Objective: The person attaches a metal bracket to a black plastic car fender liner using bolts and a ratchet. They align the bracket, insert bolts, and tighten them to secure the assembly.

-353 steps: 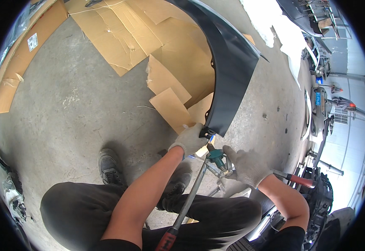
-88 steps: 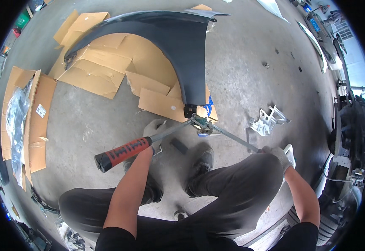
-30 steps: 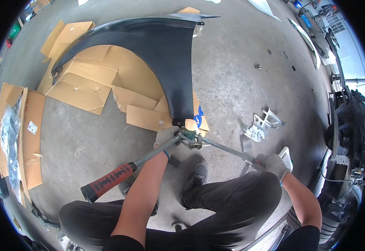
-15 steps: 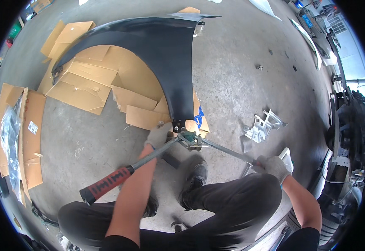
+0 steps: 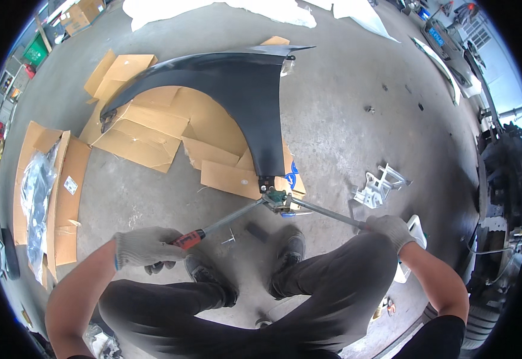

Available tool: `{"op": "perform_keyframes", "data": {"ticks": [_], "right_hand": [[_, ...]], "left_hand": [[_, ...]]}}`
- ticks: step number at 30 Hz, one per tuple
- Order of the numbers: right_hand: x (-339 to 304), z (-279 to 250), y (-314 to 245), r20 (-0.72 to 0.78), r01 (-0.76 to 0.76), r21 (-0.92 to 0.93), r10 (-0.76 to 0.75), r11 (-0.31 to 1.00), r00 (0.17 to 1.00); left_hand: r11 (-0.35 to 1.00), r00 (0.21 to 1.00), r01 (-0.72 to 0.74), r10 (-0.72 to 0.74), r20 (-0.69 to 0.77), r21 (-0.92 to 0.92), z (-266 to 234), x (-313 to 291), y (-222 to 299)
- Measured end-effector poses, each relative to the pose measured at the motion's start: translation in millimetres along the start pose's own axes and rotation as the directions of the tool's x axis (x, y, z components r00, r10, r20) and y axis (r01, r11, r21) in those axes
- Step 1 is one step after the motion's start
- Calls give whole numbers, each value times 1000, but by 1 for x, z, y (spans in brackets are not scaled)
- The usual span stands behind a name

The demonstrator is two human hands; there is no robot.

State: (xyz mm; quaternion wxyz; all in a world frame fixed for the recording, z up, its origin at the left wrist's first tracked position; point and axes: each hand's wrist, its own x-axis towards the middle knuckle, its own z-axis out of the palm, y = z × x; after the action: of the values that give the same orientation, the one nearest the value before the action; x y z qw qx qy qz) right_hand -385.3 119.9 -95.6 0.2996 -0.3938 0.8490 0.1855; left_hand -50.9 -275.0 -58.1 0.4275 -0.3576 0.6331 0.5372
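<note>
A long-handled hand riveter (image 5: pixel 280 199) spreads its two bars wide, its greenish head at the lower tab of a black car fender (image 5: pixel 243 78). Around the red grip of the left bar, my gloved left hand (image 5: pixel 147 247) is closed. My right hand (image 5: pixel 391 232), also gloved, is wrapped around the end of the right bar, beside my knee. The fender lies over flattened cardboard (image 5: pixel 141 140), its dark tab (image 5: pixel 266 182) with holes touching the tool's head. Whether the tool's nose sits in a hole cannot be made out.
Right of the fender, a silver metal bracket (image 5: pixel 381 185) lies on the concrete floor. An open carton (image 5: pixel 66 197) with a plastic-wrapped part stands at left. White sheeting (image 5: pixel 219 12) lies at the far side. Vehicle parts (image 5: pixel 506 179) line the right edge.
My left hand has moved from the fender's tab to the riveter's left grip and closed on it. The right hand stays on its bar. The view has shifted slightly.
</note>
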Motion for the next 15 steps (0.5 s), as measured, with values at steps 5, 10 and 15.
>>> {"op": "perform_keyframes", "data": {"ticks": [5, 10, 15], "right_hand": [[4, -18, 18, 4, 219, 58, -220, 974, 976], [-39, -75, -8, 247, -90, 413, -17, 906, 969], [-61, -64, -37, 106, -46, 580, -19, 813, 994]], "left_hand": [[997, 992, -51, 44, -115, -64, 11, 9, -39], [977, 987, -84, 55, -149, -197, 16, 14, -58], [921, 989, -132, 100, -104, -366, 46, 7, -30]]}}
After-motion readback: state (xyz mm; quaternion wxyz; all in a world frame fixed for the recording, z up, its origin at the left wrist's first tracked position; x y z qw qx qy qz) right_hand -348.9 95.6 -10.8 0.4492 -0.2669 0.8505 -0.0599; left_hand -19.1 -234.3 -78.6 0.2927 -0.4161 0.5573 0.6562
